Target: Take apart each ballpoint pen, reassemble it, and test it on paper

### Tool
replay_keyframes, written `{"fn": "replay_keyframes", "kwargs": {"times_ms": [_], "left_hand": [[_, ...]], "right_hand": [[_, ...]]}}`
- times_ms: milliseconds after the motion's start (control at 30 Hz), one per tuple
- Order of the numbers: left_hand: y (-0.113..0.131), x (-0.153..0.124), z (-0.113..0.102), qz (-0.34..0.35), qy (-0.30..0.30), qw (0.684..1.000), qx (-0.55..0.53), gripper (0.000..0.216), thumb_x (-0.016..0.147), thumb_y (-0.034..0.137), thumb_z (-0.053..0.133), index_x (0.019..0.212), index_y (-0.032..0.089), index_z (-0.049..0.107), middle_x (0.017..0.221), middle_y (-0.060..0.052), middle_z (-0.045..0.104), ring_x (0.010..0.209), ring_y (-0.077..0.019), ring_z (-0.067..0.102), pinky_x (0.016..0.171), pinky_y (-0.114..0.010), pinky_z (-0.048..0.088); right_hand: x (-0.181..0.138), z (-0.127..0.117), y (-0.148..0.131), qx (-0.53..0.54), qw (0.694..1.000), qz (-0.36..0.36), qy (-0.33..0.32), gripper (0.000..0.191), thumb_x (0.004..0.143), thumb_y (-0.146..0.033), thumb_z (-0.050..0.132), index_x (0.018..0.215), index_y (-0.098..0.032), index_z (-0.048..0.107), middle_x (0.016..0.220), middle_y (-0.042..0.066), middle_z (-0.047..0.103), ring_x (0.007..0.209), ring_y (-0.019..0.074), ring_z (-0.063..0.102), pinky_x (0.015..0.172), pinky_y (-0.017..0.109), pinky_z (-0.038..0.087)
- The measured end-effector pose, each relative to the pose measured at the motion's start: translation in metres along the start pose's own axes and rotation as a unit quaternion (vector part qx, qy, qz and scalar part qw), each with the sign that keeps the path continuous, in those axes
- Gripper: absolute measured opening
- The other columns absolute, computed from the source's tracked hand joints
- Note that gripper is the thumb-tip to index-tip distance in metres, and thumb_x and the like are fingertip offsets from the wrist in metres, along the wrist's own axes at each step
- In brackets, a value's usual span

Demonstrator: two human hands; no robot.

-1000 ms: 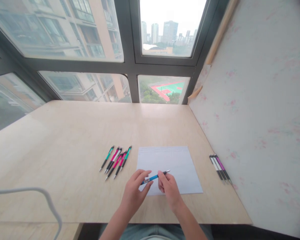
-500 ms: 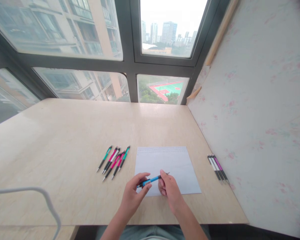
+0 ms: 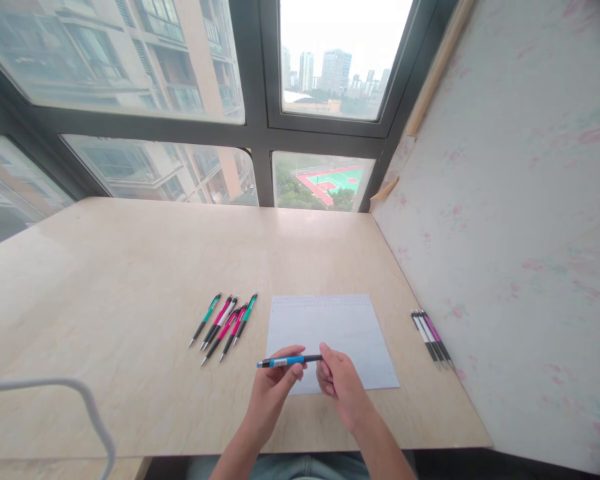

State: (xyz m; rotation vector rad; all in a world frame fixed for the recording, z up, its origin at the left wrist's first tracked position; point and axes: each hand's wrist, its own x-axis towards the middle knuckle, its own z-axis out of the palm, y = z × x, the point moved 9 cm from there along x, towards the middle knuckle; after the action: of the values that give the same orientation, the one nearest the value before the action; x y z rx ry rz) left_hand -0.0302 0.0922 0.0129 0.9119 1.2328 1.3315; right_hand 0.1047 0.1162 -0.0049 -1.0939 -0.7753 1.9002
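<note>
A blue and black pen (image 3: 286, 361) lies level between my two hands, just above the near edge of a white sheet of paper (image 3: 330, 327). My left hand (image 3: 274, 388) pinches the pen's blue middle with curled fingers. My right hand (image 3: 341, 383) grips the pen's dark right end with its fingertips. Both hands hover over the pale wooden table (image 3: 130, 267).
Several green and pink pens (image 3: 224, 319) lie in a loose row left of the paper. Three more pens (image 3: 430, 328) lie at the right, near the patterned wall panel (image 3: 505, 233). A white curved bar (image 3: 80, 407) shows at the lower left. Windows rise behind the table.
The pen has turned from slanting up to the right to nearly level, and it now sticks out further left. Both hands drifted slightly toward me.
</note>
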Motion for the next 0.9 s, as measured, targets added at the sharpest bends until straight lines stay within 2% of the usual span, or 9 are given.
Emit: {"fn": "replay_keyframes", "kwargs": {"times_ms": [133,233,300,367,433,500,567,733,900], "left_hand": [[-0.004,-0.001,0.002,-0.021,0.035,0.998,-0.042,0.032,0.074,0.042,0.076,0.089,0.014,0.075,0.072,-0.006,0.068,0.067,-0.0164,0.059,0.068,-0.029,0.049],[-0.017,-0.004,0.005,-0.067,0.086,0.984,-0.137,0.035,0.072,0.040,0.079,0.092,0.013,0.074,0.071,-0.005,0.067,0.066,-0.0129,0.058,0.068,-0.025,0.048],[-0.025,-0.007,0.012,-0.105,0.102,0.968,-0.204,0.035,0.070,0.037,0.081,0.094,0.013,0.074,0.073,-0.004,0.066,0.065,-0.0105,0.057,0.067,-0.022,0.049],[-0.029,-0.009,0.019,-0.134,0.113,0.951,-0.255,0.034,0.069,0.034,0.083,0.092,0.012,0.073,0.073,-0.004,0.065,0.063,-0.0084,0.055,0.065,-0.019,0.049],[-0.030,-0.010,0.024,-0.154,0.122,0.937,-0.289,0.033,0.067,0.032,0.084,0.090,0.011,0.073,0.072,-0.003,0.063,0.061,-0.0069,0.054,0.062,-0.018,0.049],[-0.029,-0.011,0.026,-0.167,0.128,0.929,-0.304,0.032,0.067,0.030,0.085,0.088,0.010,0.073,0.071,-0.003,0.061,0.060,-0.0060,0.052,0.060,-0.017,0.049],[-0.027,-0.011,0.025,-0.166,0.134,0.929,-0.301,0.032,0.066,0.030,0.085,0.087,0.009,0.073,0.071,-0.002,0.060,0.060,-0.0057,0.052,0.059,-0.016,0.049],[-0.025,-0.009,0.016,-0.147,0.132,0.941,-0.273,0.033,0.068,0.032,0.084,0.088,0.009,0.071,0.070,-0.002,0.061,0.060,-0.0057,0.053,0.059,-0.016,0.048],[-0.027,-0.006,0.011,-0.142,0.089,0.951,-0.260,0.033,0.070,0.031,0.083,0.092,0.011,0.071,0.071,-0.003,0.063,0.061,-0.0070,0.055,0.060,-0.018,0.046]], "right_hand": [[-0.003,0.008,0.004,0.005,1.000,-0.006,-0.007,0.054,0.080,-0.061,0.061,0.054,-0.021,0.035,0.048,-0.009,0.026,0.044,0.0055,0.019,0.045,0.025,0.011],[-0.002,0.001,-0.002,-0.049,0.996,-0.062,0.038,0.054,0.085,-0.061,0.055,0.055,-0.022,0.033,0.049,-0.008,0.026,0.046,0.0072,0.021,0.046,0.025,0.015],[-0.002,-0.004,-0.012,-0.128,0.983,-0.114,0.064,0.052,0.088,-0.059,0.049,0.056,-0.022,0.033,0.051,-0.007,0.027,0.049,0.0088,0.024,0.047,0.026,0.019],[-0.004,-0.006,-0.024,-0.227,0.954,-0.179,0.077,0.049,0.092,-0.055,0.045,0.057,-0.022,0.035,0.053,-0.006,0.030,0.051,0.0101,0.027,0.050,0.026,0.022],[-0.008,-0.005,-0.038,-0.318,0.911,-0.249,0.080,0.046,0.094,-0.048,0.044,0.058,-0.021,0.036,0.055,-0.005,0.033,0.053,0.0109,0.031,0.052,0.027,0.024],[-0.013,-0.001,-0.047,-0.374,0.874,-0.303,0.070,0.042,0.096,-0.041,0.042,0.059,-0.021,0.040,0.057,-0.004,0.037,0.054,0.0115,0.036,0.054,0.027,0.027],[-0.017,0.003,-0.052,-0.395,0.856,-0.329,0.050,0.039,0.097,-0.036,0.040,0.063,-0.020,0.045,0.060,-0.002,0.043,0.057,0.0122,0.042,0.057,0.026,0.031],[-0.017,0.005,-0.050,-0.395,0.865,-0.310,0.021,0.039,0.098,-0.039,0.040,0.068,-0.019,0.055,0.063,-0.001,0.049,0.061,0.0133,0.047,0.060,0.026,0.034],[-0.003,-0.007,-0.033,-0.309,0.926,-0.210,0.046,0.050,0.095,-0.053,0.042,0.058,-0.020,0.047,0.053,-0.004,0.039,0.052,0.0115,0.037,0.052,0.026,0.028]]}}
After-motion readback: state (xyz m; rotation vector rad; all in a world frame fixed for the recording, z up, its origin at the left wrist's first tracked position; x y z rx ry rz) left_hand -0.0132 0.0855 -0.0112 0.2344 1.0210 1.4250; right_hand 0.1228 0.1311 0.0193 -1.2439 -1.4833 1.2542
